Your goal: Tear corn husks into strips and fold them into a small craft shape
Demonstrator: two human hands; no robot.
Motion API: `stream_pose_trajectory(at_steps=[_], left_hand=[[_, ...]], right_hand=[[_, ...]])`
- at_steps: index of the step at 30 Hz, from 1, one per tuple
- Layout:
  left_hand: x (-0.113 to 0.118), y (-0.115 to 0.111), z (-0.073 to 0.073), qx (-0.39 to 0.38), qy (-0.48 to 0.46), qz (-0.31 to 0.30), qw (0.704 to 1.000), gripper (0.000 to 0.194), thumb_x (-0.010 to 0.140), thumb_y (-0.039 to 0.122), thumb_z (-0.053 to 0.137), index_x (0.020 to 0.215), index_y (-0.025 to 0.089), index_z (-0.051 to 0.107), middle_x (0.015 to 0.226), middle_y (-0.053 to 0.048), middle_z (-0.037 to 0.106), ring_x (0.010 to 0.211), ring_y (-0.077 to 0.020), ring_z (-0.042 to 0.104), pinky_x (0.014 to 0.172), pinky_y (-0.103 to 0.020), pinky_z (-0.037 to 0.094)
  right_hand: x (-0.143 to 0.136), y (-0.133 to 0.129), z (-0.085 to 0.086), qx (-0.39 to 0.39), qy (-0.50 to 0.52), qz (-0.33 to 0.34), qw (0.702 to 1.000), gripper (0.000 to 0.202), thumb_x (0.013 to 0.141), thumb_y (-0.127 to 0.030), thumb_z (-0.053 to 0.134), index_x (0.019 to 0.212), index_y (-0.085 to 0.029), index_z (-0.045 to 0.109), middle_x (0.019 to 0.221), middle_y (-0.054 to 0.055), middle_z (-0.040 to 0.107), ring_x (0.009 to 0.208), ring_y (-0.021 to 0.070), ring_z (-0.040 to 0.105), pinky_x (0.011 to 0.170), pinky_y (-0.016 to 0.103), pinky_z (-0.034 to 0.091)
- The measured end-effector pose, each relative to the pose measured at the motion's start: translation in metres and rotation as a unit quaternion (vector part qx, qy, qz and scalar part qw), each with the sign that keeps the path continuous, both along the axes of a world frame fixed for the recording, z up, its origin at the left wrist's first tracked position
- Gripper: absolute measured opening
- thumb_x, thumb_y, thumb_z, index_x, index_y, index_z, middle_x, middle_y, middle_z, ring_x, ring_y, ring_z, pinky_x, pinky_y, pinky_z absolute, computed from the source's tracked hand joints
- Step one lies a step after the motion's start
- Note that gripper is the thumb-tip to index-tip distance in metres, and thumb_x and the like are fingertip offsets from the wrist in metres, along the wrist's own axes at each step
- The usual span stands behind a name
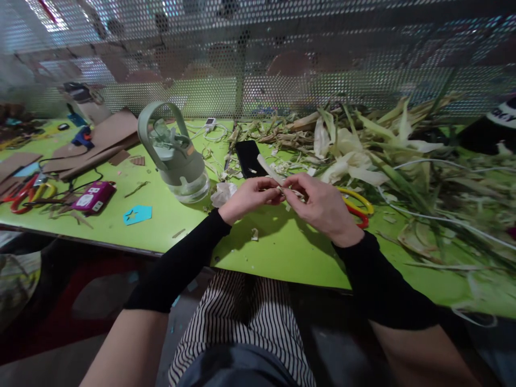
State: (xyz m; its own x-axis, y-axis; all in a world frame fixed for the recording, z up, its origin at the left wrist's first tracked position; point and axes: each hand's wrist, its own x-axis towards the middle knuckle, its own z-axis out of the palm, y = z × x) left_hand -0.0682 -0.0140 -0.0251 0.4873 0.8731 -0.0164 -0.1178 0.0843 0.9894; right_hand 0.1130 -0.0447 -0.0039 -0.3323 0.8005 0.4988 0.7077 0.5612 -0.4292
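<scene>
A pale husk strip (269,169) rises from between my hands over the green table, its lower part hidden by fingers. My left hand (253,196) pinches the strip from the left. From the right, my right hand (322,205) also has its fingertips closed on it, nearly touching the left ones. Just behind the hands lies a black phone (246,156). Scissors with yellow and red handles (357,204) are partly covered by my right hand. Crumpled white tissue (223,193) sits beside my left wrist.
A green water bottle (181,161) stands left of my hands. Piled corn husks (363,145) and a white cord (443,161) spread over the right side. Farther left are a purple power adapter (94,197), a blue paper piece (137,214), cardboard (108,131) and more scissors (30,194).
</scene>
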Motion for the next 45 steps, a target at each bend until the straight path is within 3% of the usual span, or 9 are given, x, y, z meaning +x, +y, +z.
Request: stream_pose_trajectory(at_steps=[10, 20, 26, 31, 35, 40, 45], left_hand=[[-0.001, -0.003, 0.003, 0.005, 0.028, -0.008, 1.000, 0.010, 0.088, 0.017, 0.065, 0.092, 0.010, 0.070, 0.081, -0.004, 0.072, 0.076, -0.0089, 0.067, 0.087, -0.030, 0.054], [0.001, -0.004, 0.010, -0.036, 0.017, 0.019, 0.999, 0.008, 0.090, 0.014, 0.062, 0.085, 0.009, 0.066, 0.075, -0.001, 0.069, 0.070, -0.0067, 0.066, 0.085, -0.029, 0.055], [-0.001, -0.002, 0.005, -0.027, 0.005, 0.000, 1.000, 0.006, 0.089, 0.013, 0.064, 0.085, 0.010, 0.066, 0.078, -0.003, 0.071, 0.074, -0.0084, 0.068, 0.087, -0.031, 0.055], [0.000, 0.001, 0.002, -0.036, -0.017, 0.012, 0.999, 0.009, 0.090, 0.018, 0.065, 0.095, 0.011, 0.068, 0.083, -0.004, 0.073, 0.077, -0.0095, 0.069, 0.089, -0.032, 0.053], [0.001, -0.002, 0.006, -0.036, -0.035, 0.030, 0.998, 0.014, 0.089, 0.011, 0.063, 0.103, 0.011, 0.066, 0.087, -0.002, 0.072, 0.081, -0.0086, 0.068, 0.092, -0.030, 0.051], [0.001, -0.004, 0.008, 0.029, 0.015, 0.054, 0.998, 0.019, 0.089, 0.011, 0.066, 0.104, 0.014, 0.055, 0.073, 0.003, 0.067, 0.072, -0.0091, 0.065, 0.075, -0.024, 0.047], [-0.003, 0.000, 0.006, 0.035, 0.031, 0.025, 0.999, 0.019, 0.090, 0.014, 0.066, 0.100, 0.015, 0.050, 0.075, 0.002, 0.070, 0.076, -0.0095, 0.069, 0.077, -0.024, 0.048]], right_hand=[[0.006, 0.002, 0.003, 0.015, -0.040, 0.032, 0.999, 0.012, 0.092, -0.024, 0.055, 0.087, -0.023, 0.065, 0.090, 0.009, 0.071, 0.086, 0.0271, 0.066, 0.074, 0.040, 0.049], [0.005, 0.002, 0.008, -0.024, 0.012, 0.052, 0.998, 0.013, 0.095, -0.031, 0.059, 0.090, -0.023, 0.068, 0.089, 0.008, 0.070, 0.078, 0.0226, 0.062, 0.069, 0.037, 0.047], [0.007, 0.004, 0.005, 0.015, 0.014, 0.048, 0.999, 0.014, 0.096, -0.031, 0.060, 0.088, -0.022, 0.067, 0.089, 0.007, 0.068, 0.084, 0.0237, 0.064, 0.075, 0.039, 0.051], [0.008, 0.007, 0.002, 0.051, 0.028, 0.029, 0.998, 0.025, 0.093, -0.040, 0.065, 0.112, -0.024, 0.069, 0.115, 0.012, 0.068, 0.104, 0.0297, 0.066, 0.085, 0.046, 0.055], [0.009, 0.011, -0.003, 0.034, 0.014, 0.007, 0.999, 0.042, 0.091, -0.050, 0.066, 0.122, -0.023, 0.067, 0.119, 0.014, 0.072, 0.114, 0.0350, 0.064, 0.098, 0.055, 0.050], [0.006, 0.012, -0.007, -0.096, 0.051, -0.009, 0.994, 0.036, 0.088, -0.048, 0.069, 0.110, -0.021, 0.070, 0.105, 0.010, 0.076, 0.091, 0.0286, 0.070, 0.078, 0.042, 0.054], [0.003, 0.009, -0.001, -0.114, 0.127, 0.003, 0.985, 0.019, 0.088, -0.041, 0.068, 0.088, -0.022, 0.066, 0.082, 0.003, 0.070, 0.071, 0.0191, 0.061, 0.066, 0.033, 0.047]])
